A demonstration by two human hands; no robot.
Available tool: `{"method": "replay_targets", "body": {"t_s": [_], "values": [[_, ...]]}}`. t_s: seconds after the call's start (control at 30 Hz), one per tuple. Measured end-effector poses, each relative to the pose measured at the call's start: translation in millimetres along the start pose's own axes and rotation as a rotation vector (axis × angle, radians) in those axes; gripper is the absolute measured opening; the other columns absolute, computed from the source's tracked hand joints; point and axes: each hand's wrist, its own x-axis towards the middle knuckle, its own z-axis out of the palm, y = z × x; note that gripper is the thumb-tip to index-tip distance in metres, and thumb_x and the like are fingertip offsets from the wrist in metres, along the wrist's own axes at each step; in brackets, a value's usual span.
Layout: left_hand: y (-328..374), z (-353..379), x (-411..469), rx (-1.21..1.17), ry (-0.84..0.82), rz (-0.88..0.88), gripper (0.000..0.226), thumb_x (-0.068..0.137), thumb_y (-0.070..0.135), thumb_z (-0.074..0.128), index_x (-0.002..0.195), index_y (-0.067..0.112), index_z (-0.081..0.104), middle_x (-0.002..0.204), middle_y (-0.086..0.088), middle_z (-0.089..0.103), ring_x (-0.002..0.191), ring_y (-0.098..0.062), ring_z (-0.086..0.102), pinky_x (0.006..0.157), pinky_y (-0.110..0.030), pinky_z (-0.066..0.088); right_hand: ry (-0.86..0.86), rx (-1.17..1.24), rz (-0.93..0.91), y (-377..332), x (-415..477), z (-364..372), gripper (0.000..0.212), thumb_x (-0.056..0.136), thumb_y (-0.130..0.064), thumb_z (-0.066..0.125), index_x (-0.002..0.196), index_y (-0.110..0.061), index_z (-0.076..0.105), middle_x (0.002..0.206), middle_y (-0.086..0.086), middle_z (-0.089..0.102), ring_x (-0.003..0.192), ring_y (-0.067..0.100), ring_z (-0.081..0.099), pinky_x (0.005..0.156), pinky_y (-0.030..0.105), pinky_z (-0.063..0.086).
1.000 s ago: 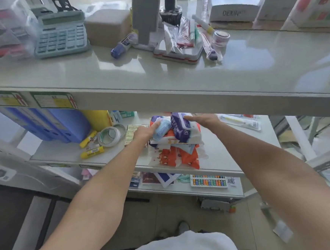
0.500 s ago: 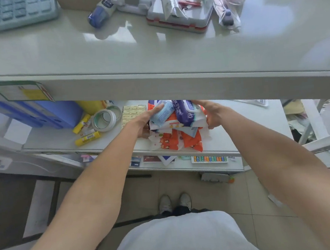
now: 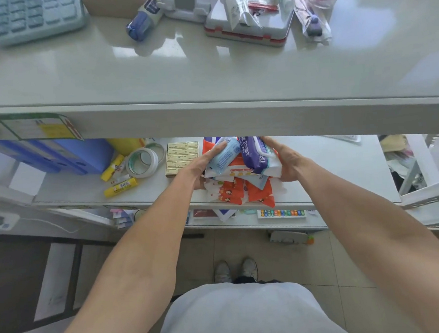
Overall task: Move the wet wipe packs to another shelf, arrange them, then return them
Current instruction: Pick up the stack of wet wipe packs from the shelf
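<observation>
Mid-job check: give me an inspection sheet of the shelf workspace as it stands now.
Surface: middle shelf, pale, holds the job's things; glossy top shelf above.
Job's things: wet wipe packs in a loose pile, purple pack and light blue pack on top, orange packs beneath.
Clutter: tape roll, yellow tubes, blue folders, eraser box; calculator up top.
Hands: left hand and right hand clasp the pile from either side.
Cables: white cord from a socket at left.
Surroundings: tiled floor, lower shelf with an abacus.

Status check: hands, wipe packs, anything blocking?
Left hand and right hand clamp wipe pack stack. Stack on middle shelf. Top shelf edge overhangs.
</observation>
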Motion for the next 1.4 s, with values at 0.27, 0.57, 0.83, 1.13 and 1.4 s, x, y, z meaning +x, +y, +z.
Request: {"method": "replay_targets", "body": {"t_s": [0.27,0.57,0.83,1.13,1.4], "values": [[-4,12,-2,-0.051,-0.146,0.057,0.045,0.094,0.055,0.062,0.115,0.016,0.069,0.097,-0.008,0.077,0.079,-0.022,0.077,0.069,-0.034,0.063,-0.139,0.143,-0.103,15,-18,-8,0.042,0.091,-0.053,0.069,0.105,-0.015,0.080,0.110,0.009,0.076,0.090,0.025,0.076,0.082,0.042,0.064],[-9,82,17,0.133,-0.316,0.088,0.069,0.086,0.058,0.070,0.142,0.020,0.056,0.136,-0.017,0.065,0.121,-0.036,0.066,0.103,-0.050,0.053,-0.108,0.316,-0.196,62,-58,-77,0.065,0.085,-0.054,0.075,0.137,-0.017,0.061,0.136,0.011,0.060,0.110,0.027,0.066,0.092,0.045,0.059],[-17,199,35,0.327,-0.613,0.006,0.054,0.096,0.049,0.060,0.140,0.018,0.056,0.126,-0.016,0.069,0.112,-0.033,0.070,0.088,-0.043,0.061,0.057,0.502,-0.412,123,-134,-161,0.066,0.084,-0.051,0.077,0.137,-0.015,0.061,0.133,0.013,0.061,0.108,0.027,0.064,0.103,0.046,0.049],[-68,392,7,0.691,-1.019,-0.131,0.058,0.096,0.046,0.064,0.138,0.005,0.060,0.114,-0.017,0.074,0.090,-0.028,0.076,0.075,-0.036,0.062,0.450,0.937,-0.677,269,-258,-221,0.062,0.072,-0.047,0.086,0.122,-0.013,0.070,0.115,0.010,0.071,0.095,0.025,0.071,0.096,0.041,0.054],[-154,511,-53,0.947,-1.296,-0.274,0.065,0.092,0.047,0.070,0.141,0.006,0.057,0.108,-0.010,0.073,0.085,-0.024,0.073,0.070,-0.033,0.061,0.682,1.234,-0.754,396,-340,-223,0.061,0.091,-0.051,0.069,0.136,-0.010,0.063,0.134,0.014,0.062,0.115,0.031,0.061,0.122,0.050,0.032]]}}
